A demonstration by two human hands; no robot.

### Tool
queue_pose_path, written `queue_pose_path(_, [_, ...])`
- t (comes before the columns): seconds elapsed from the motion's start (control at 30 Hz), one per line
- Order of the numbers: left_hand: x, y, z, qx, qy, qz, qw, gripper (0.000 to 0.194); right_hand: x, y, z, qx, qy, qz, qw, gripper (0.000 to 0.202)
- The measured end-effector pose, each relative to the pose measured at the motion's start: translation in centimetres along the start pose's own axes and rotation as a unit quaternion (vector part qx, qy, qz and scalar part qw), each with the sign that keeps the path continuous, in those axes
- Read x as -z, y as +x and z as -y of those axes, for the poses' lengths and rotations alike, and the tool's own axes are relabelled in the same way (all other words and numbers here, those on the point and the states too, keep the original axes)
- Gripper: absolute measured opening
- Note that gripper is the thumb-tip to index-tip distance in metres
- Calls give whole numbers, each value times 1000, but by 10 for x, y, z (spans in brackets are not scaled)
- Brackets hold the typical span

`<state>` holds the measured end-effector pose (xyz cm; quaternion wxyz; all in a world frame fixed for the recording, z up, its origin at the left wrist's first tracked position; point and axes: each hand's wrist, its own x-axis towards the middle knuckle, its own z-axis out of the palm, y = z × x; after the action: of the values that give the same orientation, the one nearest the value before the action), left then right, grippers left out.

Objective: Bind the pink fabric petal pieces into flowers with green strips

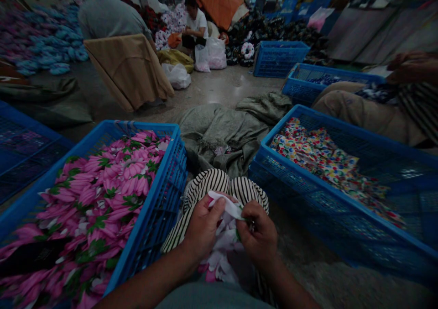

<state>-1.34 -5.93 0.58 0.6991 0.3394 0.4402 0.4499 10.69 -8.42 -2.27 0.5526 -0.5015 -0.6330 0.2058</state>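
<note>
Between my hands, above my lap, stretches a white fabric piece (pixel 232 207) with a little pink and green at its ends. My left hand (pixel 204 224) is closed, with thumb and fingers pinching its left end. The other end is gripped by my right hand (pixel 259 231), whose curled fingers partly hide it. More white and pink fabric pieces (pixel 222 254) lie in my lap below the hands, on striped cloth (pixel 208 181). On the left, a blue crate (pixel 176 138) holds a heap of pink and green fabric pieces (pixel 112 176).
To the right, another blue crate (pixel 308 176) contains colourful printed fabric (pixel 318 154). Grey-green sacking (pixel 219 126) lies on the floor ahead. A brown cloth-covered chair (pixel 130 71) stands beyond. Other people sit nearby, one at the right edge. More blue crates (pixel 282 60) stand farther back.
</note>
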Motion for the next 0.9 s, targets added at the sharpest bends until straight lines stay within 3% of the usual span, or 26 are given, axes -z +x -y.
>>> queue_pose_path(0.13, [2, 2, 2, -24, 26, 7, 999, 20, -1, -1, 2, -43, 42, -9, 998, 17])
queue_pose_path(0.23, [10, 3, -5, -106, 115, -14, 988, 22, 2, 2, 5, -162, 97, -13, 982, 11])
queue_pose_path(0.3, [16, 5, -15, -206, 229, -5, 951, 43, 6, 8, 6, -258, 148, 29, 954, 16])
queue_pose_path(0.37, [21, 7, -24, -243, 335, 78, 907, 45, 12, 16, 5, -307, 209, 94, 924, 21])
queue_pose_path(0.4, [22, 8, -27, -215, 360, 124, 899, 32, 15, 20, 4, -318, 242, 104, 911, 23])
queue_pose_path(0.47, [21, 9, -28, -105, 325, 149, 928, 13, 18, 26, 0, -342, 317, 66, 882, 26])
queue_pose_path(0.57, [16, 10, -20, 17, 131, 58, 990, 17, 15, 25, -6, -370, 405, 7, 836, 34])
queue_pose_path(0.63, [13, 9, -15, 45, 19, 35, 998, 19, 9, 19, -8, -372, 422, 44, 826, 39])
queue_pose_path(0.7, [11, 9, -11, 58, -38, 41, 997, 21, 4, 15, -8, -380, 408, 55, 829, 32])
queue_pose_path(0.77, [12, 10, -9, 53, -47, 49, 996, 17, 3, 14, -7, -384, 377, 13, 842, 25])
queue_pose_path(0.83, [16, 12, -8, 36, -13, 48, 998, 13, 6, 18, -5, -369, 337, -29, 865, 25])
queue_pose_path(0.9, [21, 14, -8, -7, 60, 16, 998, 13, 11, 23, -4, -338, 280, -28, 898, 22])
